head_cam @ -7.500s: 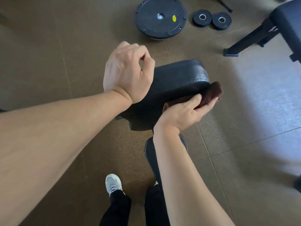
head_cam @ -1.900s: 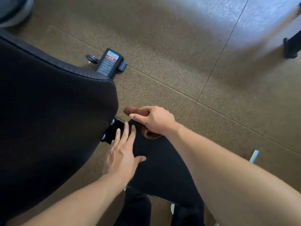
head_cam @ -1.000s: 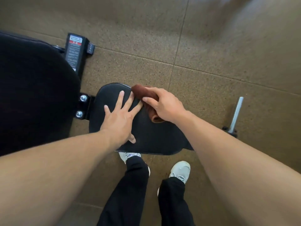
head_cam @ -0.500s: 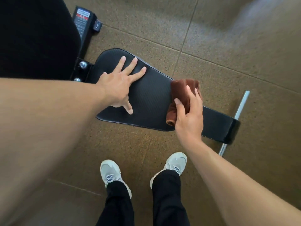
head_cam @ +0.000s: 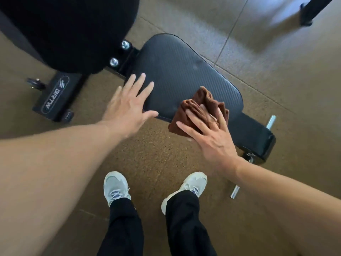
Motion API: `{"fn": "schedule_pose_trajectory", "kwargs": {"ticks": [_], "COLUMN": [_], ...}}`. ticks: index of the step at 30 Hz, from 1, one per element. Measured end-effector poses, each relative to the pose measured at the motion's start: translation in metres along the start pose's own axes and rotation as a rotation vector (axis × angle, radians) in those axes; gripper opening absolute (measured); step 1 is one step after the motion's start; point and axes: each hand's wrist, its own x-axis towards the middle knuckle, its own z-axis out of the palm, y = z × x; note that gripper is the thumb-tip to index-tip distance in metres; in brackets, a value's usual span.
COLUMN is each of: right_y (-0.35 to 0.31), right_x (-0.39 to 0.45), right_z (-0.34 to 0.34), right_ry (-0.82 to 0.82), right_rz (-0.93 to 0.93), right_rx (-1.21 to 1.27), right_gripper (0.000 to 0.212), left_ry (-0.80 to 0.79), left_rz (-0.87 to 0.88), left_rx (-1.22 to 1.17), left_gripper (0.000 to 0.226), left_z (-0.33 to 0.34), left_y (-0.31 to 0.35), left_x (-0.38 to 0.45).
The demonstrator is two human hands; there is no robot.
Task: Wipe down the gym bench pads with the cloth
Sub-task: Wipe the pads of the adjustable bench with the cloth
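Note:
The black textured seat pad [head_cam: 180,71] of the gym bench lies in the middle of the view, with the large black back pad [head_cam: 70,30] rising at the upper left. A bunched brown cloth [head_cam: 200,106] sits on the seat pad's near right edge. My right hand [head_cam: 212,137] presses flat on the cloth with straight, spread fingers. My left hand [head_cam: 129,108] rests flat with straight fingers on the pad's near left corner.
The bench's black base foot [head_cam: 55,97] with a small wheel [head_cam: 34,84] sits at the left on the brown speckled floor. A black frame end [head_cam: 258,143] with chrome pegs [head_cam: 270,121] juts out right of the seat. My two white shoes [head_cam: 116,187] stand just before the bench. Another black frame leg [head_cam: 311,10] is at top right.
My right hand has slid the cloth toward the seat pad's near edge and its fingers have flattened. My left hand has shifted toward the pad's near corner. The view has swung left.

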Motion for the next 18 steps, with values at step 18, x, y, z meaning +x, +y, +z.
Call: {"fn": "schedule_pose_trajectory", "kwargs": {"ticks": [18], "right_y": [-0.076], "right_x": [0.128], "right_z": [-0.005], "right_ry": [-0.163], "right_rz": [-0.325], "right_rx": [-0.236], "right_gripper": [0.071], "left_ry": [-0.013], "left_rz": [-0.238], "left_rx": [-0.130], "left_gripper": [0.094], "left_z": [0.012], "left_y": [-0.057], "left_x": [-0.091]}}
